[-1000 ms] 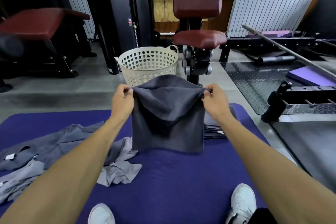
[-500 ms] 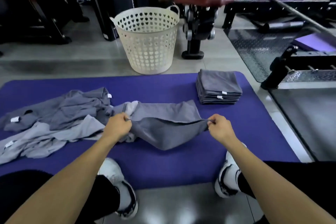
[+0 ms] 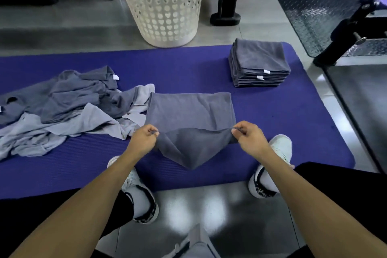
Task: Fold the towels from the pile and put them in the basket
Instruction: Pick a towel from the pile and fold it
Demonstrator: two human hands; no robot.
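— What lay on the far left?

— A loose pile of unfolded towels [image 3: 62, 109], dark and pale grey, spread rumpled over the left part of the purple mat [image 3: 188, 65]. Its right edge touched the towel being worked.

— And the left hand?

— The left hand [image 3: 142, 141] pinched the near left corner of the grey towel [image 3: 190, 115] between thumb and curled fingers, lifted a little off the mat.

— How did that towel lie?

— Its far half was flat on the mat, in the middle, in front of the person. The near edge was raised between the two hands, and a fold of cloth sagged down from it toward the person.

— What stood behind it?

— The white perforated basket [image 3: 165, 10], on the grey floor just beyond the mat's far edge. I could not tell what it contained.

— The right hand?

— The right hand [image 3: 250, 139] pinched the near right corner the same way, fingers curled.

— Further right?

— A neat stack of folded towels [image 3: 259, 63] sat at the mat's far right corner, well apart from both hands. White shoes [image 3: 278, 148] showed beneath the arms.
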